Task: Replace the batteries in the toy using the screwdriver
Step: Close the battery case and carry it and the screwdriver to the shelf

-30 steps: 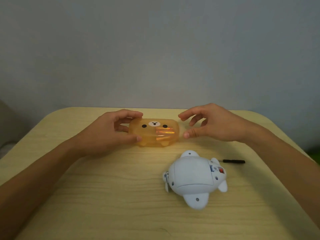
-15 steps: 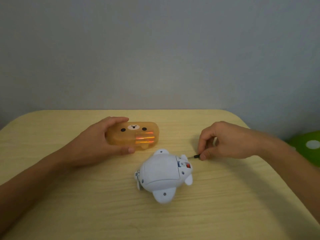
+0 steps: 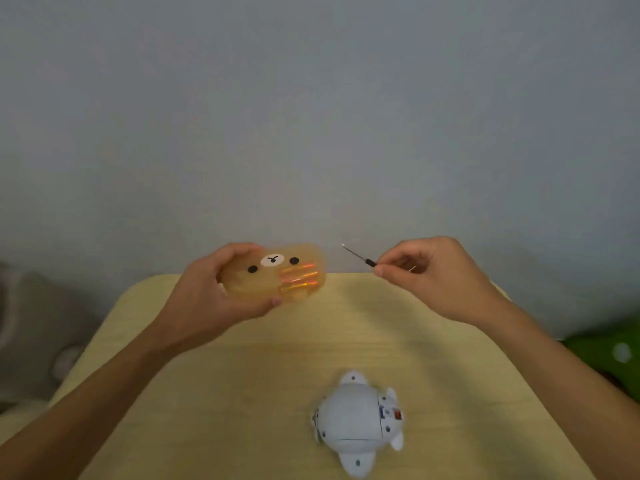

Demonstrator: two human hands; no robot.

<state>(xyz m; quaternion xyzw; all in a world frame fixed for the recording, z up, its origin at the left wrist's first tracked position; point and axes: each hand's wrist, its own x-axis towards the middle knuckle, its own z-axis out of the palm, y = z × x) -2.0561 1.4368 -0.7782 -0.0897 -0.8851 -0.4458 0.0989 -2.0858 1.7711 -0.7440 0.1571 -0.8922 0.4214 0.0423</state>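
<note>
My left hand (image 3: 204, 299) grips a translucent orange case (image 3: 277, 271) with a bear face on it, held up above the table's far edge; orange-striped batteries show through its right half. My right hand (image 3: 433, 275) pinches a small black-handled screwdriver (image 3: 358, 256), its thin shaft pointing up and left toward the case without touching it. A white toy (image 3: 356, 420) lies belly-up on the table near the front, with a small red switch at its right end, below and apart from both hands.
The light wooden table (image 3: 259, 375) has rounded far corners. A grey wall stands behind it. A green object (image 3: 613, 351) shows at the right edge, and grey shapes (image 3: 38, 327) lie left of the table.
My right hand has lifted the screwdriver off the table. My left hand has raised the orange case. The view has tipped so the toy sits lower in frame.
</note>
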